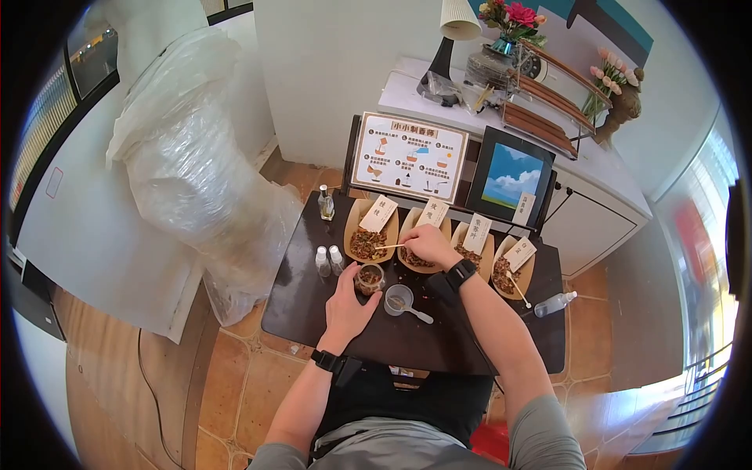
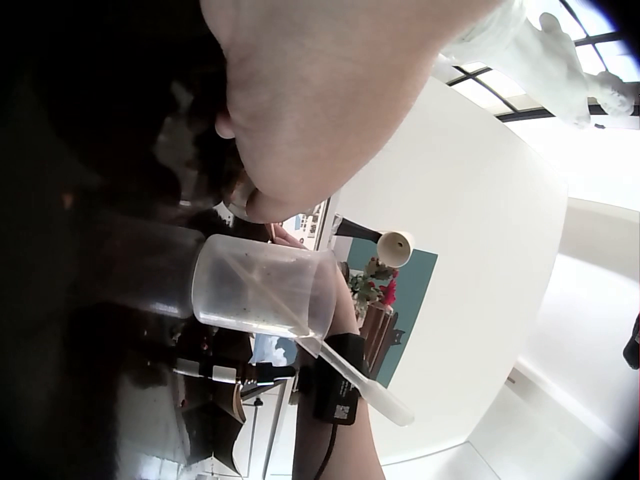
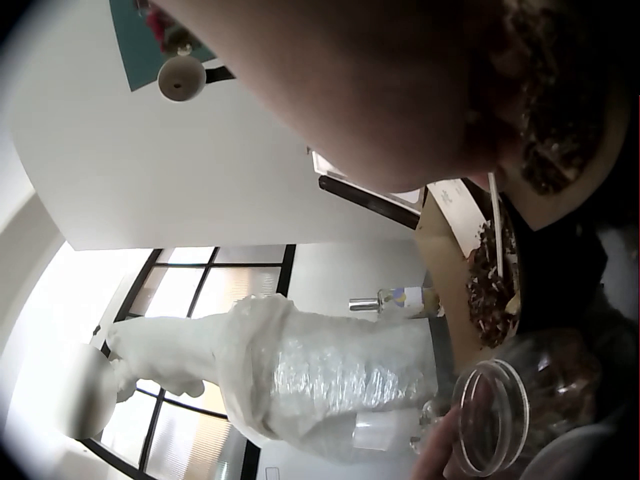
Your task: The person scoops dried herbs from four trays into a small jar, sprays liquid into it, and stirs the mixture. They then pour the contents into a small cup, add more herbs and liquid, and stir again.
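My left hand (image 1: 351,307) grips a small glass jar (image 1: 370,279) at the front of the dark table, its thumb and fingers round the sides; brown dried bits show inside. My right hand (image 1: 429,246) reaches down into the second paper tray (image 1: 406,218), fingers bent at the dried plant bits. What it holds there I cannot tell. A thin pale stick (image 1: 389,247) spans from the first tray (image 1: 352,223) to the right fingertips. Beside the jar sits a clear plastic measuring cup (image 1: 398,299) with a white spoon or dropper (image 1: 420,315) across it.
Two more trays of dried bits (image 1: 472,252) (image 1: 501,278) stand to the right, labelled with cards. Small bottles (image 1: 323,260), a glass bottle (image 1: 326,204) and a spray bottle (image 1: 554,304) are at the table's sides. An instruction board (image 1: 409,158) and a picture frame (image 1: 511,176) stand behind.
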`<state>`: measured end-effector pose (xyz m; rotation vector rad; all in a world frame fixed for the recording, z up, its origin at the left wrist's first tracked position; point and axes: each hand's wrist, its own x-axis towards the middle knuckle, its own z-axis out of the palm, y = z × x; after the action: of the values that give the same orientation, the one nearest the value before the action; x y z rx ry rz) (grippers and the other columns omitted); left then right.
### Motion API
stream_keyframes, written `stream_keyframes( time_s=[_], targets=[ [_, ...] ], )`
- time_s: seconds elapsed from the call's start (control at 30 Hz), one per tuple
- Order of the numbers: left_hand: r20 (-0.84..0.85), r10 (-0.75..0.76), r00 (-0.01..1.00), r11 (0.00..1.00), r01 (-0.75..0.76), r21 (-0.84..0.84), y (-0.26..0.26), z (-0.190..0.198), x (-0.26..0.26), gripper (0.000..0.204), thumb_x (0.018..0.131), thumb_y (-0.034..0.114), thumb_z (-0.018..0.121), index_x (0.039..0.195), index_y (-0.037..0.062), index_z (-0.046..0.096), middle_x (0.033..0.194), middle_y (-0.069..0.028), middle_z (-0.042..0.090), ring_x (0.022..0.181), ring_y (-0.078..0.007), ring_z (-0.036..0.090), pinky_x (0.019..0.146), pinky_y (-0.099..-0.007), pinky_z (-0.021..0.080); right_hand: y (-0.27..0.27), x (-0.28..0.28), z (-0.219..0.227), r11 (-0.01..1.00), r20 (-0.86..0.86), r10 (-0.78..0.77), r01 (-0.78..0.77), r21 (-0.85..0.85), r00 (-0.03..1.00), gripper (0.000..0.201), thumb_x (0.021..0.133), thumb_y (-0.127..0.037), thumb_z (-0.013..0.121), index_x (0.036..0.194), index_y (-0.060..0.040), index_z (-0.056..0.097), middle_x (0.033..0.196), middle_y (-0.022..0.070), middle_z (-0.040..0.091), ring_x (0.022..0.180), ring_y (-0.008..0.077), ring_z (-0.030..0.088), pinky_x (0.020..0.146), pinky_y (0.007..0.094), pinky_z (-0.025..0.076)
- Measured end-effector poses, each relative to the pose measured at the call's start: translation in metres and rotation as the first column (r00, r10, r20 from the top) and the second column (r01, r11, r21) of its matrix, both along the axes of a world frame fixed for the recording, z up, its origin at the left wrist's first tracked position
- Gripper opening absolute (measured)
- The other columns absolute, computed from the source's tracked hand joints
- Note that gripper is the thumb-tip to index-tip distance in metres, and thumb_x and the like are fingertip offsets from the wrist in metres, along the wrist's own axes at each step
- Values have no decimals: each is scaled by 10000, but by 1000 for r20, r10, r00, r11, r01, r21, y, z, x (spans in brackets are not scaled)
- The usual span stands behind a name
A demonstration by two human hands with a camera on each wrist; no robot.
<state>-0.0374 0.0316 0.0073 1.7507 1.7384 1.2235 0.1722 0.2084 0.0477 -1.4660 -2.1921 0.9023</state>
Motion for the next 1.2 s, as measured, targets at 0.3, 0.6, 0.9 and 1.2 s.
stream_keyframes(
  time_s=[0.3, 0.6, 0.9, 1.2],
  targets=[
    [-64, 51, 997, 995, -45, 94, 2, -9, 0, 736, 821, 252, 879, 1439, 78, 520, 1278, -103, 682, 785, -261, 680, 751, -383, 563, 2, 8, -6, 986, -166, -102, 79, -144, 981, 280, 813, -117, 645, 1006, -26, 825, 833, 149, 771, 776, 264, 727, 758, 365, 562],
    [-43, 39, 998, 997, -36, 65, 1, -7, 0, 736, 825, 256, 878, 1441, 75, 516, 1310, -113, 667, 879, -290, 702, 797, -393, 571, -42, 15, 56, 976, -261, -89, 32, -216, 961, 250, 901, -108, 654, 1058, 23, 798, 828, 79, 746, 758, 138, 674, 691, 298, 519],
    [-42, 34, 999, 996, -30, 88, 0, -3, 1, 738, 829, 261, 875, 1444, 88, 504, 1346, -130, 653, 1080, -338, 705, 879, -421, 576, -81, 18, 68, 928, 29, 241, -239, 286, 970, 157, 935, -107, 668, 1013, -28, 779, 927, 131, 732, 914, 321, 707, 848, 425, 563],
    [-43, 35, 998, 997, -31, 76, 0, -3, 2, 721, 829, 246, 873, 1427, 76, 508, 1351, -136, 647, 1130, -346, 694, 908, -420, 575, -69, 12, 67, 856, -13, 203, -171, 489, 979, 143, 962, -88, 651, 1029, -12, 752, 955, 164, 724, 915, 368, 701, 830, 443, 559]
  ],
)
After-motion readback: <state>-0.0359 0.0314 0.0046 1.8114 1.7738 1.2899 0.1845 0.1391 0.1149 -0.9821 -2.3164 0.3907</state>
